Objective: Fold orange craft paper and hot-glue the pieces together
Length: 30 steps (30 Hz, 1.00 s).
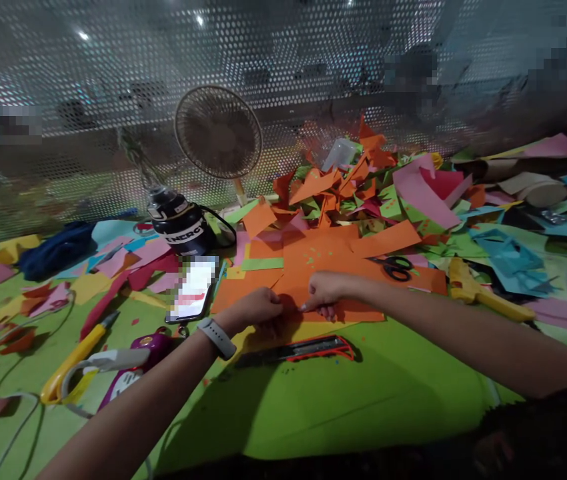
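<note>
Orange paper sheets (331,250) lie stacked in the middle of the green table. Over their front edge my left hand (258,308), below a wrist with a grey watch, is closed with its fingertips pointing down; what it pinches is too small to name. Close on its right, my right hand (327,293) has its fingers curled at the same sheets, with something between them that I cannot make out. The hands are a short gap apart. A cutter with a red-edged handle (321,348) lies just in front of them, and black scissors (396,268) rest on the orange paper behind my right forearm.
At the left are a phone (193,290), a black bottle (183,223), a yellow tool (76,363) and cables. A fan (219,133) stands behind. Orange scraps (328,190) are heaped at the back; a yellow glue gun (483,293) lies right.
</note>
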Tool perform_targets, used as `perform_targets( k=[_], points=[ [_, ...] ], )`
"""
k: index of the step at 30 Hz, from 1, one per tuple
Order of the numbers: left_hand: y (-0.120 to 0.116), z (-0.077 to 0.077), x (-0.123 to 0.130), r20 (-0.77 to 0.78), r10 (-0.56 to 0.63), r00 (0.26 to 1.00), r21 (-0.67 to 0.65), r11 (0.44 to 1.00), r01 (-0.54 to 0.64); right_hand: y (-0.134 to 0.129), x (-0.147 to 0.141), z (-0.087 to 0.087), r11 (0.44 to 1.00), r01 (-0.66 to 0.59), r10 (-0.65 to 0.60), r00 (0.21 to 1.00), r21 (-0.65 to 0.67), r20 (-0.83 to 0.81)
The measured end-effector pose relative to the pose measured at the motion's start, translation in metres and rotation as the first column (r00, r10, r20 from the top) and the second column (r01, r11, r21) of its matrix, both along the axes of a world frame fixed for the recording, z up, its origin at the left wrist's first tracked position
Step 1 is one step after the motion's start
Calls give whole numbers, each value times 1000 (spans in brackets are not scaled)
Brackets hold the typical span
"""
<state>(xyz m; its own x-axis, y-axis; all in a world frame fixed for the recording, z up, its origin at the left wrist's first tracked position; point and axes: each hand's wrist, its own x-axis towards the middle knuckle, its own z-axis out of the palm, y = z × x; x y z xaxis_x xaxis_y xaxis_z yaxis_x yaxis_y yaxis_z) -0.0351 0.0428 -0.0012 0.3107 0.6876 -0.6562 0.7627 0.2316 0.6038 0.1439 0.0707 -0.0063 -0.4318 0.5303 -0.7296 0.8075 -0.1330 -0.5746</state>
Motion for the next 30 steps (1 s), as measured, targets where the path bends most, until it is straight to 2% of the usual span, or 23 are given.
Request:
perform_targets(
  k=[6,14,19,24,30],
  points=[
    [3,1,-5,86,51,995,-124,992,-40,2,1,0,1000,-12,12,1000,-12,-12],
    [8,-7,-7,26,20,999,-87,996,-18,2,1,3,999,-32,31,999,-15,-18],
    [10,-7,-28,-65,-65,996,-65,996,61,1,2,2,999,-34,34,999,-1,-14],
    [8,-9,-54,-72,-50,996,-71,996,45,-1,2,4,999,-35,35,999,0,-2],
    [3,-5,-69,-112,-29,993,-55,998,23,-2,4,1,998,-36,36,999,59,-10]
  ],
)
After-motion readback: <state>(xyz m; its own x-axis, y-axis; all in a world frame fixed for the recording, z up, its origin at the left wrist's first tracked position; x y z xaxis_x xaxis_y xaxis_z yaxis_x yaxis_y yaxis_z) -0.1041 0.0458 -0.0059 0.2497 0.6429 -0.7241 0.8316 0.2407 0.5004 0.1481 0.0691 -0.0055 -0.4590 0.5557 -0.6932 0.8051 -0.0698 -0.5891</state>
